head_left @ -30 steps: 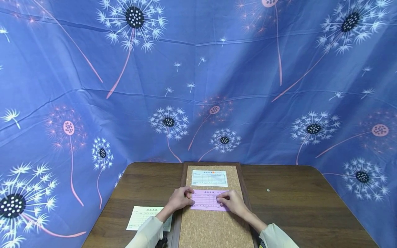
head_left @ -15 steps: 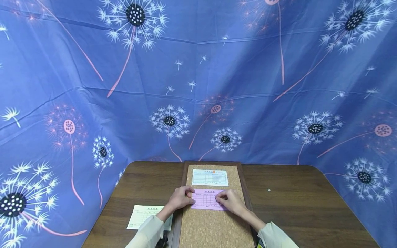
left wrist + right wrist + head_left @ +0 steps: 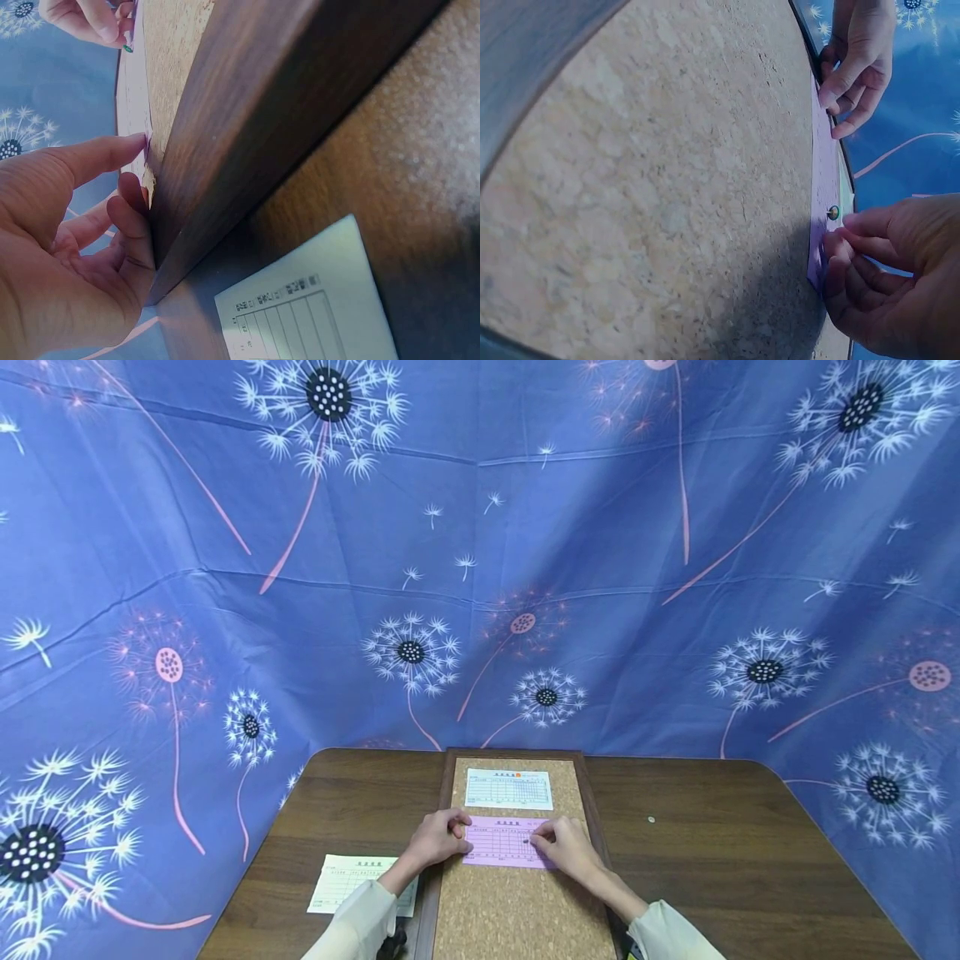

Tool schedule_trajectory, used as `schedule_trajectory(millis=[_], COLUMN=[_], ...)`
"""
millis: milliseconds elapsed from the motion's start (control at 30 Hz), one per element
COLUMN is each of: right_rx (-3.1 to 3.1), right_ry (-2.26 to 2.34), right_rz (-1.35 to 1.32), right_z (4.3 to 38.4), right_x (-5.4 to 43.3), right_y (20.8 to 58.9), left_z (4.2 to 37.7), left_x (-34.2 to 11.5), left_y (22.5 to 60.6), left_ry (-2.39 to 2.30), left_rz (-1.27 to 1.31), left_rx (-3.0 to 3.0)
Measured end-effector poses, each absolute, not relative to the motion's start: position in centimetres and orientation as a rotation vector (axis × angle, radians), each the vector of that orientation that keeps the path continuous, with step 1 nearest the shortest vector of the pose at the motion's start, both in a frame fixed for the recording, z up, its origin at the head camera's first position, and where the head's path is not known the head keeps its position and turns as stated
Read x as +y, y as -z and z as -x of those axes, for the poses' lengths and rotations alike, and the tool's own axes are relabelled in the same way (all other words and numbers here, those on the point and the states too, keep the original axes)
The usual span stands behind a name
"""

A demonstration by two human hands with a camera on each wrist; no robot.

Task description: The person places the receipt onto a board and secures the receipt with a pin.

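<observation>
A pink printed slip (image 3: 501,845) lies on the framed corkboard (image 3: 517,910), below a white slip (image 3: 509,789). My left hand (image 3: 437,837) rests at the pink slip's left edge, its thumb straight and the tip touching the paper. A thumbtack (image 3: 833,213) with a dark greenish head stands in the slip's right part; some of its shaft shows under the head. My right hand (image 3: 566,850) is just right of the tack. In the right wrist view its thumb and fingertips (image 3: 838,238) are curled together close beside the tack, with nothing visible between them.
A pale green slip (image 3: 352,881) lies on the brown table (image 3: 720,843) left of the board, partly behind my left sleeve (image 3: 363,910). One small whitish disc (image 3: 651,819) is on the table to the right. A blue dandelion-print cloth (image 3: 630,677) hangs behind.
My right fingertips have shifted slightly right, off the thumbtack, which now shows as a dark dot on the pink slip. The left hand keeps its place.
</observation>
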State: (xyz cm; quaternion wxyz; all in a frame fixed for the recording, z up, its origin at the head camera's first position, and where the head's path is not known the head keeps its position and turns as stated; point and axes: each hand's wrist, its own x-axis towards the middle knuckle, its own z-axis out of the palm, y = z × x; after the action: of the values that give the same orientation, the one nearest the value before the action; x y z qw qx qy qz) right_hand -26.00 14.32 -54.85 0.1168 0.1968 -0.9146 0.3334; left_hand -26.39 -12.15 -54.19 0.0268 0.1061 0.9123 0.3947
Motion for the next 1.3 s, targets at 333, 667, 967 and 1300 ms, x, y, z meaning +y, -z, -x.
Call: schedule_trajectory(millis=[333, 667, 967, 1300], right_rx=[-2.692, -2.675, -2.645, -2.680], right_ry=[-0.888, -0.900, -0.920, -0.937], right_rz=[-0.657, -0.733, -0.834, -0.833], right_z=[26.25, 26.21, 26.05, 26.10], right_x=[13.90, 13.64, 13.53, 13.46], right_y=[55.20, 55.37, 55.35, 55.23], left_z=[26.42, 26.38, 26.32, 26.44], left_x=[-12.02, -11.94, -12.03, -12.07], left_y=[54.16, 54.43, 54.50, 54.42], left_ry=[-1.225, -1.206, -1.213, -1.209], left_rz=[-0.343, -0.334, -0.348, -0.371], left_rx=[2.832, 2.831, 2.831, 2.840])
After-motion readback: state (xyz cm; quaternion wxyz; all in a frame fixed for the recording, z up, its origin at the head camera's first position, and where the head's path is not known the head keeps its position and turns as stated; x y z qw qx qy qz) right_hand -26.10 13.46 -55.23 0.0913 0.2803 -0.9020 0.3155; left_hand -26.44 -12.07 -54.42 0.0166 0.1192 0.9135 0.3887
